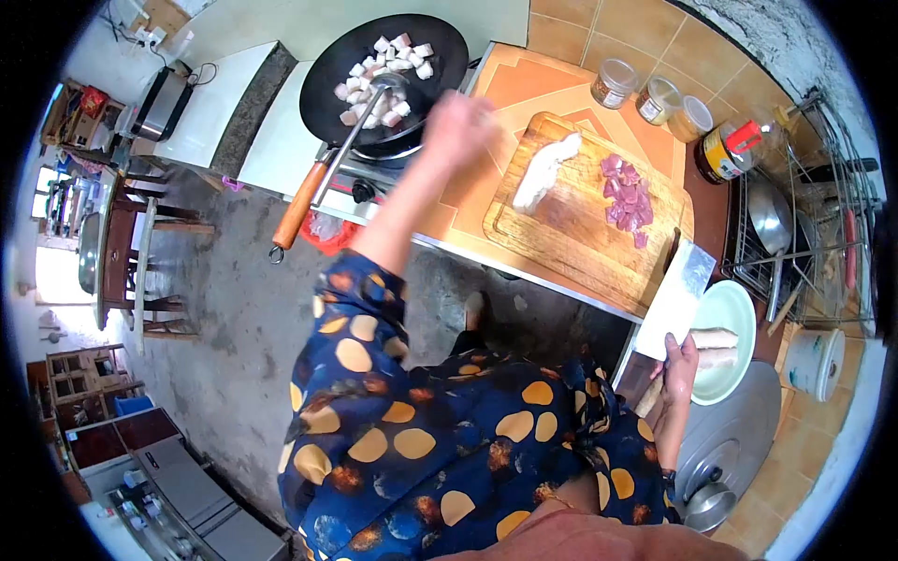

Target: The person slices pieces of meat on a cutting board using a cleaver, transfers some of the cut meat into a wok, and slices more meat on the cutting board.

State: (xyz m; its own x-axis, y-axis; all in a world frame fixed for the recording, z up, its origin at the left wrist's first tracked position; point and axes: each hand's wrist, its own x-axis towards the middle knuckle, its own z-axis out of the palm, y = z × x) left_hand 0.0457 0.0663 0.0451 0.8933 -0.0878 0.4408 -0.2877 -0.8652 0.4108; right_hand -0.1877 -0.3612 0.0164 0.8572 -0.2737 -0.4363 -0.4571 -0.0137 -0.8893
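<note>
My left hand [461,131] is over the right edge of the black wok [435,51]; it is smeared by motion, so its fingers cannot be made out. Pale meat cubes [400,53] lie in the wok, where a ladle [342,154] rests with its wooden handle out over the front edge. My right hand [681,367] is closed on a cleaver [681,288], beside a pale green bowl [739,304] with whitish pieces in it. A white slab of fat [544,174] and reddish meat slices [629,198] lie on the wooden cutting board [571,229].
Jars [659,100] and a red-capped bottle [723,154] stand along the tiled wall. A wire rack [804,220] with pans is at the right, above a white lidded tub [814,365]. A grey round lid [730,439] lies near the bowl.
</note>
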